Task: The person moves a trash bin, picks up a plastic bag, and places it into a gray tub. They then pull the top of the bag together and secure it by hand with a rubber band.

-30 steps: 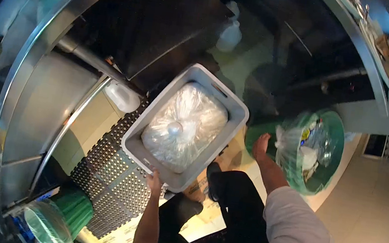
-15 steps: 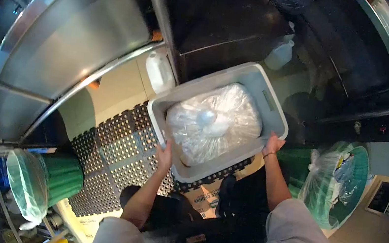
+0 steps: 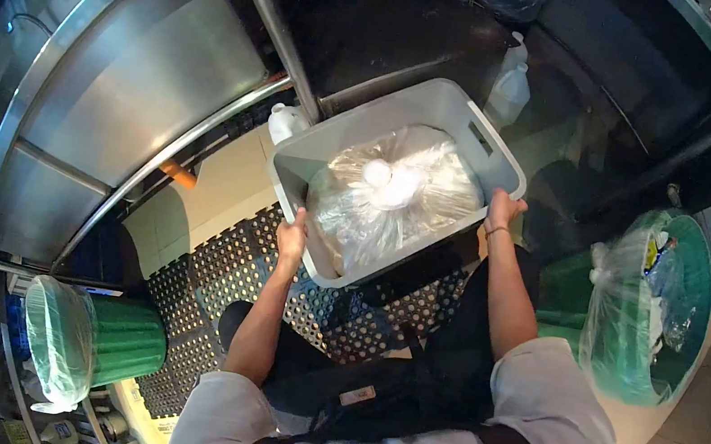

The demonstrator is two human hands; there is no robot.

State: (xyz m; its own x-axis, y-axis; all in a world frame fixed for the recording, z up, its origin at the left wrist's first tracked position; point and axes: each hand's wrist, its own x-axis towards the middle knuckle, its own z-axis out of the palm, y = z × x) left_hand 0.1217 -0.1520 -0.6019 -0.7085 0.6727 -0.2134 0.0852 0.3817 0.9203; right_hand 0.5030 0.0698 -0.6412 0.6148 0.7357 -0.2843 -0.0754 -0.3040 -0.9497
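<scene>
A grey plastic tub [image 3: 390,104] is held in front of me, tilted a little. Inside it lies a clear plastic bag [image 3: 405,193], gathered at the top; its contents cannot be made out. My left hand [image 3: 292,236] grips the near left corner of the rim, fingers wrapped round it. On the near right corner, my right hand [image 3: 504,209] is closed round the rim, with a thin band at the wrist.
A steel sink unit [image 3: 149,75] stands at left. Green lined bins are at left [image 3: 126,337] and right [image 3: 565,283]. White jugs stand beyond the tub at left [image 3: 286,124] and right [image 3: 510,94]. A perforated black rubber mat [image 3: 205,319] covers the floor.
The tub, with both hands on it, has shifted slightly away from me in view. Its far-right handle slot shows more clearly. Both hands keep their hold.
</scene>
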